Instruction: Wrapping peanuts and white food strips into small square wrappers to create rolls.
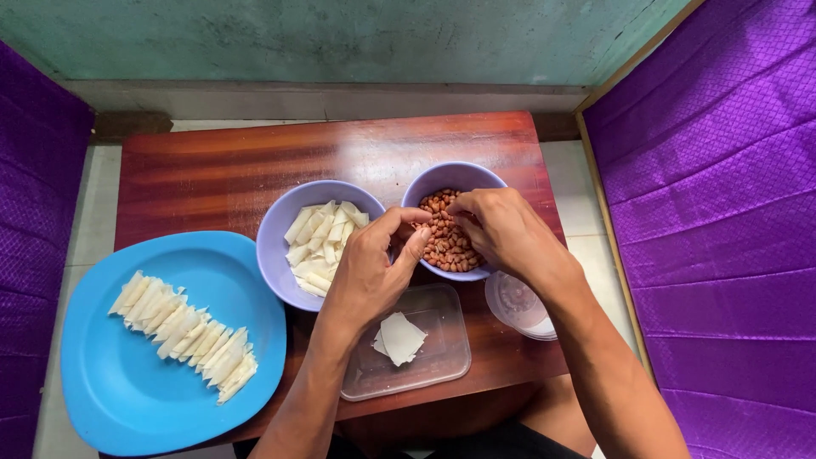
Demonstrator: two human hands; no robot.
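Observation:
My right hand (501, 231) reaches into a purple bowl (453, 175) of brown peanuts (448, 244), its fingertips pinched over the nuts. My left hand (370, 268) hovers at that bowl's left rim, thumb and fingers curled together; whether it holds a peanut or a wrapper I cannot tell. A second purple bowl (276, 229) to the left holds several rolled white pastry pieces (323, 242). Below my hands a clear plastic container (442, 357) holds a few flat white wrapper sheets (398, 337).
A blue plate (127, 391) at the front left carries a row of several finished white rolls (187, 333). A clear round lid (518, 304) lies under my right wrist. All stand on a small red-brown wooden table (221, 166), with purple cushions on both sides.

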